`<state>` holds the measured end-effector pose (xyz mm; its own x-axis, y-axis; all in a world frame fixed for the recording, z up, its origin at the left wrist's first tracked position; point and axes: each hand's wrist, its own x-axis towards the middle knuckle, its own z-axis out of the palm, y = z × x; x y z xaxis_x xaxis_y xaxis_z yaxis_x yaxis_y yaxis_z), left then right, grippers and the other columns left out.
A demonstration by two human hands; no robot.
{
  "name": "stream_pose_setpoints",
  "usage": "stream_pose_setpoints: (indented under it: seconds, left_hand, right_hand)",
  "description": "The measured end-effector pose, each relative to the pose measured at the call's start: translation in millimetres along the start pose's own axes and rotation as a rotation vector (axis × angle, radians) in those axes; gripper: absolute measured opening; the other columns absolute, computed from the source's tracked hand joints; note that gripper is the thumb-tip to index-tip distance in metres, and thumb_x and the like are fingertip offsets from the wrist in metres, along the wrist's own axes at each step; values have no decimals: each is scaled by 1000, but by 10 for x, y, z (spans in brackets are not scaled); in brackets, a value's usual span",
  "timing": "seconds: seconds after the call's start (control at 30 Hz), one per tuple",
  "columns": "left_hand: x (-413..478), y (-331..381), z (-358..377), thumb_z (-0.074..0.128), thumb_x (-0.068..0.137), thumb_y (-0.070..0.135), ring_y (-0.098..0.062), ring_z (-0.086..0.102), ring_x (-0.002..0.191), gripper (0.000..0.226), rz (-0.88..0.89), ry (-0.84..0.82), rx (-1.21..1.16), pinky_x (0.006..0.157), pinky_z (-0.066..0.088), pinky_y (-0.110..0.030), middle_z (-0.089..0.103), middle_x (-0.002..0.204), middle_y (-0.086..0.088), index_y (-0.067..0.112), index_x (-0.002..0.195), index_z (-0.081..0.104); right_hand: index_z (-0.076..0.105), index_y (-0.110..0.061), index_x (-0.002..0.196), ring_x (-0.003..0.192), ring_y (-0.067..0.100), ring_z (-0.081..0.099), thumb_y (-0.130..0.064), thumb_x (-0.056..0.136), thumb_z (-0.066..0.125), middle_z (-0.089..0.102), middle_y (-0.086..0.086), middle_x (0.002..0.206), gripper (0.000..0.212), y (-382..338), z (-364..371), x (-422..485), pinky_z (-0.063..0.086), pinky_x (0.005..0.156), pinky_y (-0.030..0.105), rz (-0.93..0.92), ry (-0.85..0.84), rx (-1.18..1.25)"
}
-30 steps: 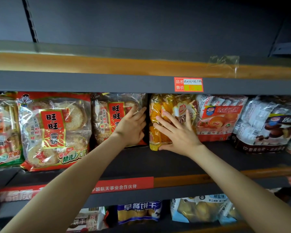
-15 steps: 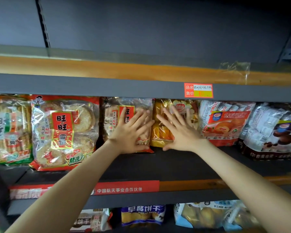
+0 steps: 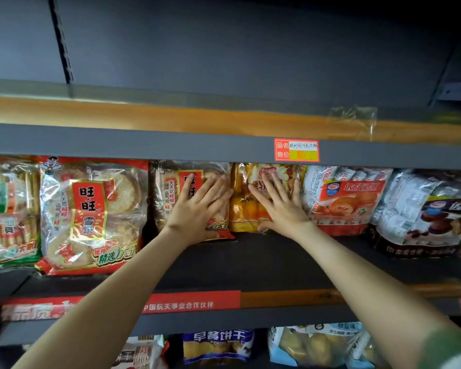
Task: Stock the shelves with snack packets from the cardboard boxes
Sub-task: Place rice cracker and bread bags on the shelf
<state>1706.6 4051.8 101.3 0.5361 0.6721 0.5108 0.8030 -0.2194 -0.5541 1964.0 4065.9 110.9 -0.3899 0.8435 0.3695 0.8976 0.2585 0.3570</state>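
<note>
Both hands lay flat against packets standing upright on the dark matte metal shelf (image 3: 253,259) beneath the red price label (image 3: 296,149). Directly below the label, the right hand (image 3: 280,206) pressed straight, spread fingers on a glossy yellow-orange snack packet (image 3: 240,209), with the thumb low by the packet's bottom edge. Below and to the left of the label, the left hand (image 3: 194,211) pressed splayed, straight fingers on a crinkly clear-film rice cracker packet (image 3: 165,198) with a red vertical panel. Neither hand curled round anything.

Farther left of the label stood a larger rice cracker bag (image 3: 91,214), nearer the shelf's front, with round pale discs showing through its shiny wrinkled film. Below and to the right of the label, a puffy white-and-red bread packet (image 3: 346,201) touched the yellow-orange one, and beyond it sat a white-and-dark packet (image 3: 423,219) printed with chocolate cakes.

The label itself was stuck on the flat grey front edge of the upper shelf (image 3: 144,139), under a wood-toned strip. A scrap of clear film (image 3: 353,121) clung just above and right of the label. Well below the label, a red paper strip (image 3: 192,304) with white characters ran along the shelf's front lip.
</note>
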Motion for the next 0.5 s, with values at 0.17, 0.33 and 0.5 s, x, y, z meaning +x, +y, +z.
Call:
stream_pose_setpoints:
  seconds: [0.17,0.33,0.5]
  left_hand:
    - [49,116,-148,50,74,79,-30,13,147,103,26,130,-73,115,9,-61,7,159,-12,22,154,16]
    - [266,374,-260,51,89,55,-26,6,148,85,56,32,-29,114,-5,-55,2,161,-10,25,154,7]
    - [374,650,-385,42,99,34,-32,-14,147,77,-59,-182,-20,108,-20,-58,-19,158,-15,18,152,-10]
  right_hand:
    - [-39,-36,139,138,24,-38,-76,71,59,-39,1,151,126,40,20,-46,-10,107,71,-46,22,-13]
    - [-34,-40,140,141,22,-31,-62,76,66,-28,-4,155,121,214,19,-265,-11,114,55,-60,-36,-22]
    - [-23,-32,146,144,25,-25,-35,89,65,-29,-2,153,105,135,-101,-407,-5,116,48,8,-36,92]
